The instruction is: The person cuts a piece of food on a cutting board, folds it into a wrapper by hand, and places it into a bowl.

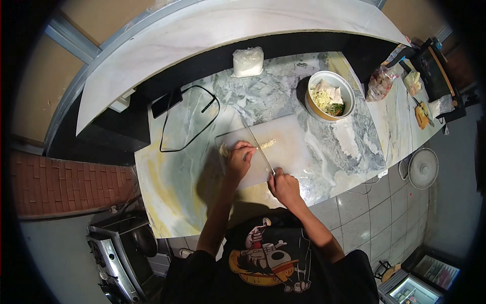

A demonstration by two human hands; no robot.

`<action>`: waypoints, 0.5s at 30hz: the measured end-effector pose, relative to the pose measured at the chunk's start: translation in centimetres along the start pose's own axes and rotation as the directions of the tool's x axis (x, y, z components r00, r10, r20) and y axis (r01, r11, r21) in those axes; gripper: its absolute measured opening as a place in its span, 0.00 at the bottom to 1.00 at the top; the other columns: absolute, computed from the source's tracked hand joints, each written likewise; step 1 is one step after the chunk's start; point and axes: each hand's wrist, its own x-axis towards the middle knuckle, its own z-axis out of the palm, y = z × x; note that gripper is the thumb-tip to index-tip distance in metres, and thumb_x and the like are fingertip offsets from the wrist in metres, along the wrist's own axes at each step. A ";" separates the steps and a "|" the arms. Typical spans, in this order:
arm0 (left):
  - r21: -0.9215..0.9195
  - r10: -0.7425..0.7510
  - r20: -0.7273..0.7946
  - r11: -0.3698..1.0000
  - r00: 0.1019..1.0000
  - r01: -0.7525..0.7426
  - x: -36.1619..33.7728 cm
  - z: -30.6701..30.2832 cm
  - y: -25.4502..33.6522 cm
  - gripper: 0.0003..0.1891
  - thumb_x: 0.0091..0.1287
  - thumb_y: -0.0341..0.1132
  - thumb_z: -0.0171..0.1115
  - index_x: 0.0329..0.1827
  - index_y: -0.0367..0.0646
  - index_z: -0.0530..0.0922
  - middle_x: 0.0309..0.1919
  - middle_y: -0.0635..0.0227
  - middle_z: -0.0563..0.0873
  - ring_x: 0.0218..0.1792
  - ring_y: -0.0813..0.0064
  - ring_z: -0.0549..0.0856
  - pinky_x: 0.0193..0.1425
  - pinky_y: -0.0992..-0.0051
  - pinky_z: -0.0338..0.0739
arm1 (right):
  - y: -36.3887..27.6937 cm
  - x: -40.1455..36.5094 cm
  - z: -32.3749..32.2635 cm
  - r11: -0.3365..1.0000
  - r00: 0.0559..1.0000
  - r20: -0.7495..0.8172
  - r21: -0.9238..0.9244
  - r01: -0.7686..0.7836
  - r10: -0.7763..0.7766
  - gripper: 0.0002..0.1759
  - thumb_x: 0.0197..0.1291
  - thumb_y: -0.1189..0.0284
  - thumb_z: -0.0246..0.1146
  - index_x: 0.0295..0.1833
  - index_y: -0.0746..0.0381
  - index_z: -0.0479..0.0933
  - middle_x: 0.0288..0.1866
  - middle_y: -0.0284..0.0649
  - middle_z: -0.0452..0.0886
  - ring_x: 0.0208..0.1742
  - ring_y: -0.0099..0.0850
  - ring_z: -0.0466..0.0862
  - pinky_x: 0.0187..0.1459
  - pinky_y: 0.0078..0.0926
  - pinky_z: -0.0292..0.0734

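My right hand [285, 188] is wrapped round the handle of a long knife [259, 147], whose blade slants up and left over a white cutting board [288, 134]. My left hand [240, 159] is closed, its fingertips pinching a pale piece of food against the left side of the blade. Right of the blade, a short row of pale chopped slices [267, 144] lies on the board. More pale pieces [224, 150] rest at the board's left edge, beside my left hand.
A pot [309, 100] of shredded food stands back right. A white bag [248, 62] sits at the rear. A black strap [169, 150] loops near a dark phone [167, 103]. Plastic bags [379, 83] and an orange board [420, 115] lie far right. A stove [112, 258] is lower left.
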 end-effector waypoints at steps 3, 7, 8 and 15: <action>-0.015 -0.012 0.010 1.000 1.000 0.013 0.0 0.0 -0.2 0.04 0.57 0.24 0.67 0.35 0.37 0.84 0.37 0.61 0.83 0.41 0.62 0.83 0.46 0.69 0.77 | -0.1 0.0 -0.3 1.000 1.000 0.014 -0.023 0.002 -0.002 0.14 0.63 0.66 0.59 0.34 0.67 0.72 0.18 0.55 0.78 0.21 0.53 0.81 0.26 0.46 0.78; -0.015 -0.019 0.025 1.000 0.999 0.020 -0.1 0.0 -0.4 0.05 0.57 0.23 0.67 0.37 0.36 0.84 0.38 0.60 0.83 0.42 0.63 0.83 0.47 0.71 0.76 | -0.2 0.3 -0.5 1.000 0.999 0.032 -0.023 -0.009 0.010 0.14 0.63 0.66 0.59 0.34 0.67 0.72 0.19 0.55 0.78 0.22 0.52 0.82 0.27 0.47 0.79; -0.015 -0.022 0.025 1.000 0.999 0.022 -0.1 0.0 -0.3 0.05 0.57 0.23 0.67 0.37 0.36 0.84 0.38 0.60 0.83 0.42 0.63 0.83 0.47 0.71 0.76 | -0.2 0.4 -0.5 1.000 0.999 0.035 -0.014 -0.008 0.009 0.13 0.63 0.66 0.59 0.34 0.67 0.72 0.19 0.55 0.78 0.22 0.53 0.82 0.27 0.47 0.79; 0.004 -0.019 0.017 1.000 1.000 0.019 0.0 0.0 -0.1 0.05 0.56 0.23 0.67 0.36 0.37 0.84 0.37 0.61 0.83 0.40 0.62 0.83 0.46 0.69 0.77 | -0.1 0.3 -0.4 1.000 1.000 0.013 0.012 -0.001 0.001 0.13 0.63 0.66 0.58 0.35 0.67 0.72 0.19 0.56 0.78 0.23 0.53 0.81 0.27 0.48 0.78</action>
